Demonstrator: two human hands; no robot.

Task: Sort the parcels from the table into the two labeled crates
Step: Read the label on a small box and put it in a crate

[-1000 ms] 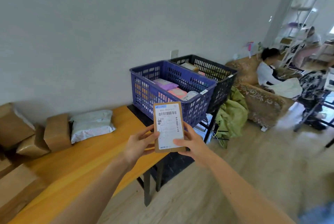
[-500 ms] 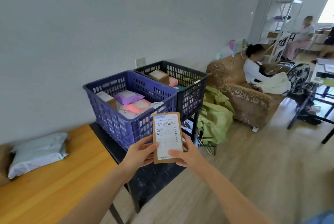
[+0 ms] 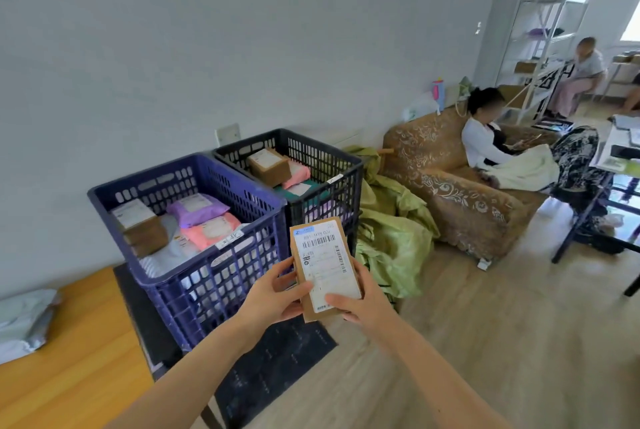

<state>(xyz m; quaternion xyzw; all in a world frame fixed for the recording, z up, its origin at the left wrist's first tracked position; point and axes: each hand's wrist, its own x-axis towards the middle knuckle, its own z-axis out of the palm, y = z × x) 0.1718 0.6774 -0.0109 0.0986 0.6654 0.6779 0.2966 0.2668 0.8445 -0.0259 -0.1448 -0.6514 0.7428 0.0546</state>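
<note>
Grey wall [image 3: 242, 30], wooden floor [image 3: 485, 342], patterned brown sofa [image 3: 460, 196].

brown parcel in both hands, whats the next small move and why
Probably lift the brown parcel forward, over the crates. The left hand and right hand hold it label-up on the near side of the blue crate and black crate, above neither. Which crate, the tags don't show.

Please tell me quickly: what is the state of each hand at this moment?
Left hand: fingers curled round the left edge of the cardboard parcel, holding it.
Right hand: holding the same parcel at its lower right corner.
</note>
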